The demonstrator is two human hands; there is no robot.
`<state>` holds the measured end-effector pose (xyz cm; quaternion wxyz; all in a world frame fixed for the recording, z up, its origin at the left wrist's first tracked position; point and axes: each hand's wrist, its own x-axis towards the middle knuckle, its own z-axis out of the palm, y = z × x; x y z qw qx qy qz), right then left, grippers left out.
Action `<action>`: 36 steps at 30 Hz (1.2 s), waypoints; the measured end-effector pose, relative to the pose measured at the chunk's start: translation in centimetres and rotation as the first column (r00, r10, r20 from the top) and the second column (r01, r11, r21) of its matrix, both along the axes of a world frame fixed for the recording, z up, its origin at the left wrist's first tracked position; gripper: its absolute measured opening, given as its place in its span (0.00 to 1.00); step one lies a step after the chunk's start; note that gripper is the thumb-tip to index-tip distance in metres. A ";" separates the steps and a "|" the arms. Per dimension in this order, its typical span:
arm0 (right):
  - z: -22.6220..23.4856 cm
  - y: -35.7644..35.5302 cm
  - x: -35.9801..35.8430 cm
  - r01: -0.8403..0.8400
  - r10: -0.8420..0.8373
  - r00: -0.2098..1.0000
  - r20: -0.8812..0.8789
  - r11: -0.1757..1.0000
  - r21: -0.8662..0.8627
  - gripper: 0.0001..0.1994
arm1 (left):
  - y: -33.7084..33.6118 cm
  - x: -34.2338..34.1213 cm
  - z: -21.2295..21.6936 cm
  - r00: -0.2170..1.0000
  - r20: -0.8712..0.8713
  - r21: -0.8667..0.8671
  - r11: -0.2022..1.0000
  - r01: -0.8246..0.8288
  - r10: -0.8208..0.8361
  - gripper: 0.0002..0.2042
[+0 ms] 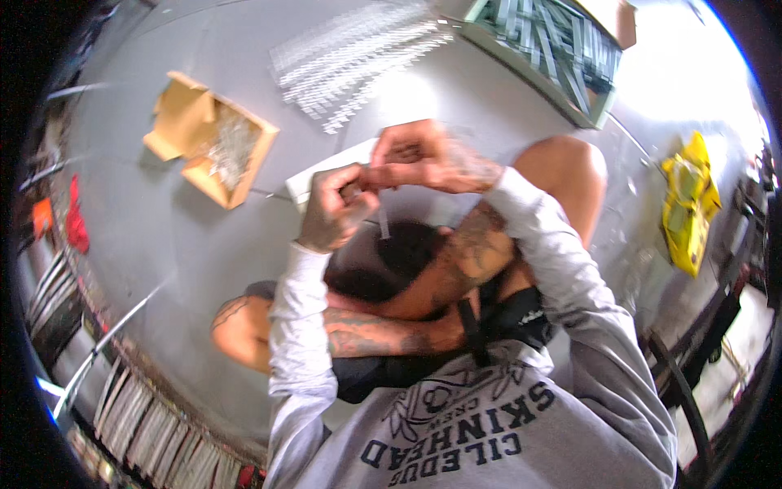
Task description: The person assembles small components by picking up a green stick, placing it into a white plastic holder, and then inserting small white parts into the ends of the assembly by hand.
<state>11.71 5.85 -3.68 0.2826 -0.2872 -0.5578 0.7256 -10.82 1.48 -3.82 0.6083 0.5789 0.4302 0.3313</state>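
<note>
My left hand [336, 208] and my right hand [428, 159] meet in front of my crossed legs, both with fingers closed in a pinch. A thin, pale, see-through strip [384, 218] hangs down from between them, seemingly gripped by the left fingers. Its upper end is hidden by the fingers. Whatever the right fingertips pinch is too small and blurred to make out. Just beyond the hands, a white flat piece [305, 183] lies on the floor, partly covered by them.
An open cardboard box [259, 151] of small clear pieces stands at the left. Rows of clear strips [358, 61] lie far ahead. A green box [533, 72] at the far right holds many grey strips. A yellow bag [689, 208] lies at the right, on the grey floor [147, 244].
</note>
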 end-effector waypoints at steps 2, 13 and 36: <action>1.9 0.5 -0.3 -0.063 0.063 0.988 0.140 0.998 -0.002 0.10 | -0.2 -0.1 0.3 1.000 -0.003 -0.008 1.000 0.000 0.000 0.10; 1.5 0.6 2.0 0.047 -0.041 0.997 0.059 0.992 -0.116 0.04 | -0.2 0.1 2.6 0.975 -0.199 0.183 0.981 -0.067 0.103 0.19; 2.8 -14.8 -1.4 0.526 -0.553 0.829 0.084 0.822 0.219 0.14 | -9.1 -0.5 2.4 0.990 0.064 -0.387 0.918 -0.089 0.123 0.18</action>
